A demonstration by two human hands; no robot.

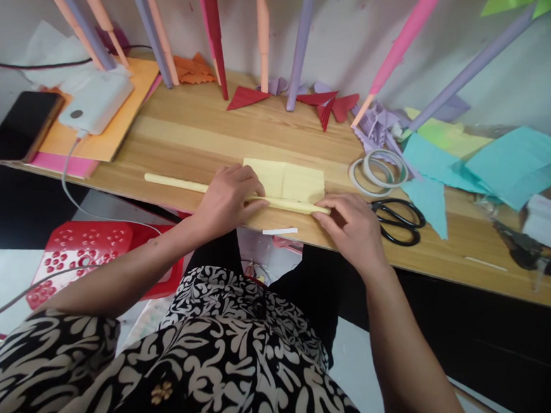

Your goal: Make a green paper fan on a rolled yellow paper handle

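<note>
Now, the pale yellow stick (177, 183) lies crosswise on the wooden table (180, 135), with its long axis running from left to right and only slightly slanted. The left hand (231, 196) is over the middle of the stick, its fingers close together and the thumb on the near side, while the right hand (350, 222) pinches the right end of the stick between thumb and fingers. Thus neither hand is nearer, since both touch it; the left end of the stick is free. The yellow paper (284, 178) is on the far side of the stick, mostly between the hands, and its near edge seems to meet the stick. On the near side of the stick lies a white strip (280, 231).
</note>
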